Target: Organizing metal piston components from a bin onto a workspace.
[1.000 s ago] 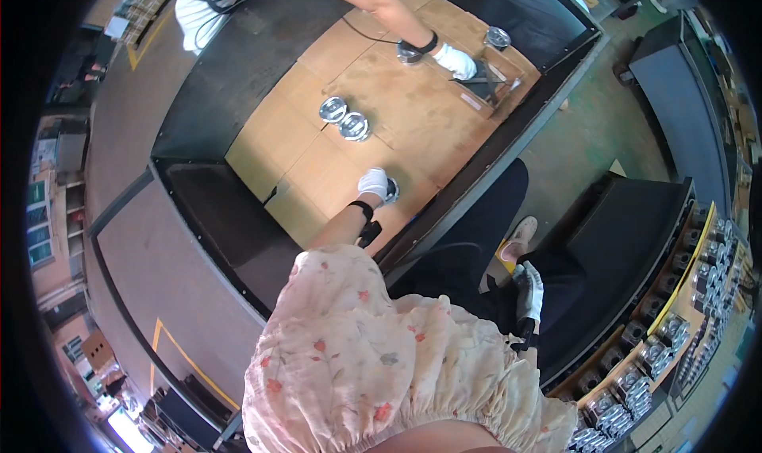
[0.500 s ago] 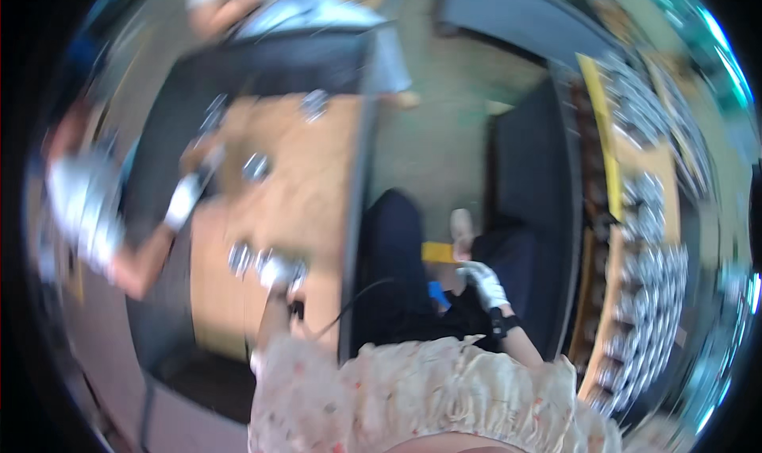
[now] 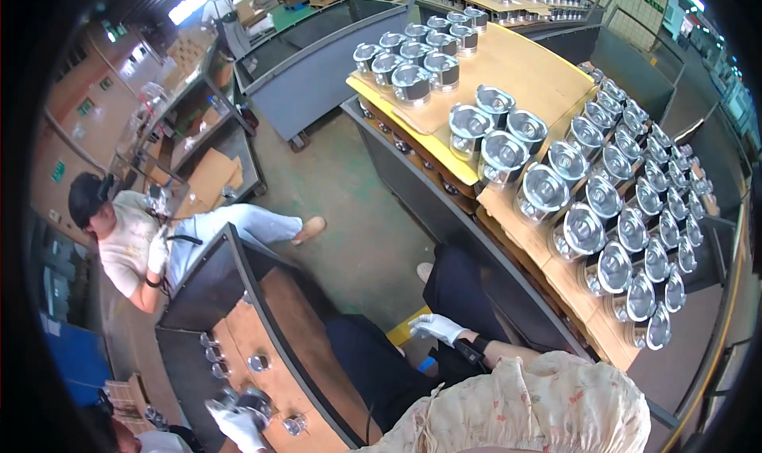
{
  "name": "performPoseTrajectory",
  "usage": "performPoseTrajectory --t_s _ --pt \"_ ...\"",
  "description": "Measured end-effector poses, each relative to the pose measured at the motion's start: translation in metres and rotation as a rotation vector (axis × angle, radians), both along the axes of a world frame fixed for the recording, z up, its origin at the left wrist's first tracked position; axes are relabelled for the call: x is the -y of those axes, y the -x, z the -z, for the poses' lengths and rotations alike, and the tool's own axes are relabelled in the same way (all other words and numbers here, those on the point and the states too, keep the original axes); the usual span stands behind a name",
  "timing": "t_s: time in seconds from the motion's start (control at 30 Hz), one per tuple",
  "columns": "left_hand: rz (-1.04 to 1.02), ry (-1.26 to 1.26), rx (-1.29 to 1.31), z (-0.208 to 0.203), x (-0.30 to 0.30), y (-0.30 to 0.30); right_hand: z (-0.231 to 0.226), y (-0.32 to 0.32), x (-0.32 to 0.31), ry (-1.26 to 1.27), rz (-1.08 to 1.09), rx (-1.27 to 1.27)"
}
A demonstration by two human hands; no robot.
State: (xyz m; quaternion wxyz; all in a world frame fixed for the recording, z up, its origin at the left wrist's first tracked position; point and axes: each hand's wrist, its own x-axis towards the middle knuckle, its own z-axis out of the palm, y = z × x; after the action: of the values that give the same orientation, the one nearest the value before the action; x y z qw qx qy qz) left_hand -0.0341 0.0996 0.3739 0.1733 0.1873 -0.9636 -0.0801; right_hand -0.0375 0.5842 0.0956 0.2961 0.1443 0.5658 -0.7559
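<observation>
In a white glove, my left hand (image 3: 236, 426) is at the lower edge, over the brown board (image 3: 275, 343) inside a dark metal bin. Its fingers are curled round a shiny metal piston (image 3: 255, 406), partly blurred. A single piston (image 3: 294, 425) stands just right of this hand, another (image 3: 259, 362) beyond it, and a short row of pistons (image 3: 214, 354) runs along the bin's left side. My right hand (image 3: 436, 327), also gloved and with a black wristband, hovers over my lap beside my knee. Its fingers are loosely extended and hold nothing.
On my right, many pistons (image 3: 583, 229) stand in rows on a cardboard-topped stack (image 3: 548, 72) in another dark bin. A person (image 3: 127, 242) in a cap sits ahead on the left. Part of another person (image 3: 159, 441) shows at the lower left. Further bins (image 3: 333, 68) stand behind.
My view has swung right and up, bringing in the piston stack and the seated person. My left hand now appears at the lower edge, still at a piston. My right hand stays over my lap.
</observation>
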Motion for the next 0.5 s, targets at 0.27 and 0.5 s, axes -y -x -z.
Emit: performPoseTrajectory --t_s 0.27,0.5 --pt "0.852 0.389 -0.015 -0.188 -0.244 0.147 -0.010 0.007 0.000 0.360 0.125 0.075" --pt "1.891 0.565 -0.223 -0.224 -0.482 0.300 -0.020 -0.002 -0.024 0.394 0.119 -0.065"
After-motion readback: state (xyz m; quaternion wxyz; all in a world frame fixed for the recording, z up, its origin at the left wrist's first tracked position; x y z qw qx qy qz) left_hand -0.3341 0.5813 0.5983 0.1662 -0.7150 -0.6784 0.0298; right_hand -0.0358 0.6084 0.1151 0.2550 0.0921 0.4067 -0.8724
